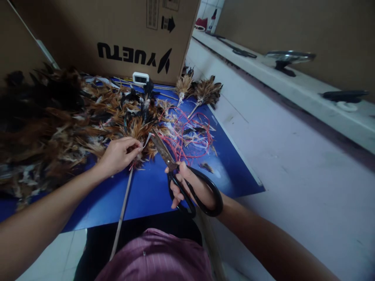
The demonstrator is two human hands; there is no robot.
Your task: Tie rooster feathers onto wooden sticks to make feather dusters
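Observation:
My left hand (118,155) is closed in a pinch on a thin white strip (147,139). Beneath its fingers, brown feathers (137,128) surround the top of a slim stick (123,210), which slants down past the table edge towards my lap. Scissors (164,150) with black loop handles are in my right hand (195,181), their rusty blades pointing up and left. The blade tips lie close to the strip's free end; whether they touch it I cannot tell. Tangled red string (202,152) lies just beyond the blades.
A large feather pile (73,117) covers the left of the blue tabletop (234,171). Two feather bundles on sticks (205,91) lie at the back right. Behind stand a small white digital display (140,78) and a cardboard box (125,23). A pale wall (281,187) borders the right.

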